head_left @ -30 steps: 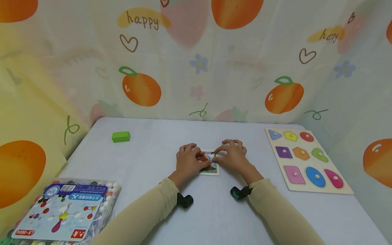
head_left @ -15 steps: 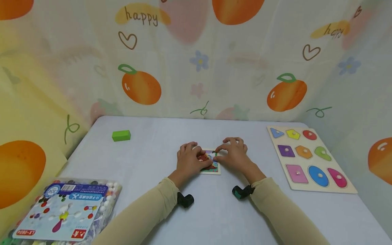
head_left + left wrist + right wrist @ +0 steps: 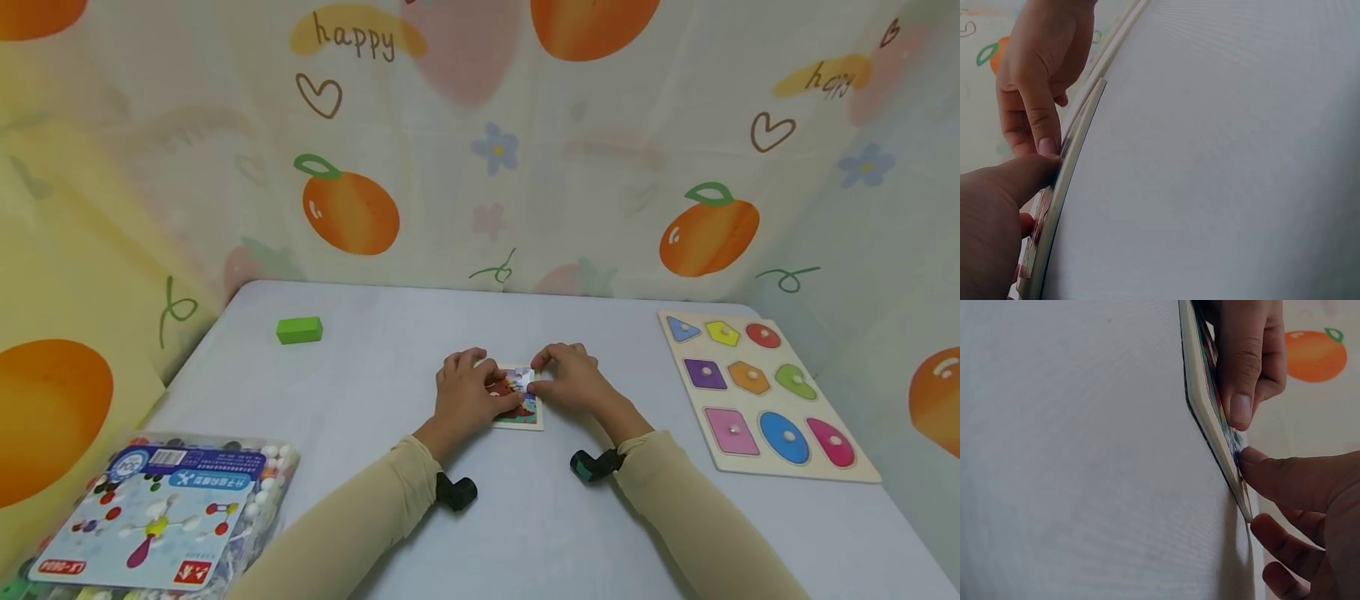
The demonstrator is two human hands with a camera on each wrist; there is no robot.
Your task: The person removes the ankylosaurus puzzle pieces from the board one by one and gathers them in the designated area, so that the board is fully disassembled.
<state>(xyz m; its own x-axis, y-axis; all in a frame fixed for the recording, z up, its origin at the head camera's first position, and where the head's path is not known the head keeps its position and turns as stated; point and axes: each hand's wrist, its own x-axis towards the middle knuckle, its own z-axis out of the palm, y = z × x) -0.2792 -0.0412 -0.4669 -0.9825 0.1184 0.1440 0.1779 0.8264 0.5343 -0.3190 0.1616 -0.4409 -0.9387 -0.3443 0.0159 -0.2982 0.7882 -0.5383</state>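
Observation:
A small picture puzzle board [image 3: 517, 423] with a pale rim and a colourful printed face lies on the white table between both hands. My left hand [image 3: 468, 396] holds its left side, thumb across the picture and fingers curled over towards the far edge. At the right side, the right hand [image 3: 573, 383] has its thumb on the picture and its index fingertip at the far corner. In the right wrist view the right thumb [image 3: 1272, 475] touches the picture close to the left thumb [image 3: 1241, 406]. The hands cover much of the picture.
A green block [image 3: 299, 330] lies at the back left. The packaged molecule model set [image 3: 150, 517] sits at the front left. On the right is a wooden shape board [image 3: 772, 400] with several knobbed shapes. A printed curtain [image 3: 450, 167] hangs behind the table [image 3: 375, 333].
The right fingers have shifted slightly at the board's right corner; a dark and green patch seen at their tips no longer shows. The left hand keeps its hold. The head view has shifted slightly.

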